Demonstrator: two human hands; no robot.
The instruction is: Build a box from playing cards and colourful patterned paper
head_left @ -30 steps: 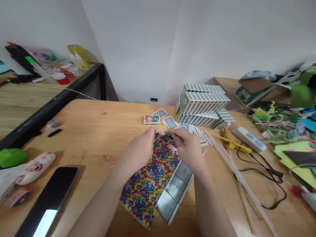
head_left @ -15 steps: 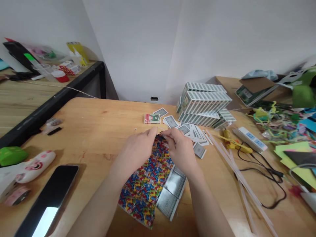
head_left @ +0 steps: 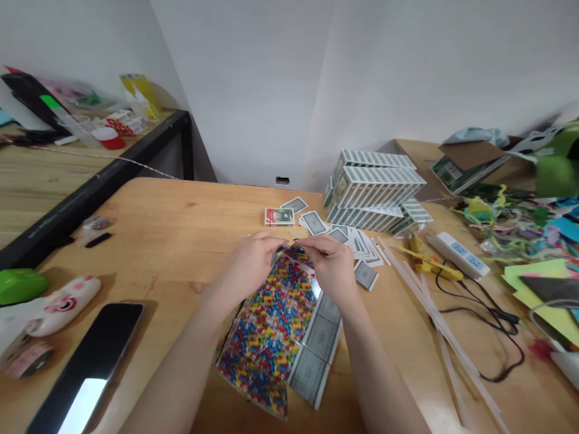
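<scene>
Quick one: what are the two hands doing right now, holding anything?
Left hand: closed, fingertips at the far end of the colourful patterned sheet, seemingly pinching it.
Right hand: closed, pinching the same far end.

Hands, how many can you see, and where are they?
2: the left hand and the right hand, close together at the far end of the colourful sheet. No other hands show.
</scene>
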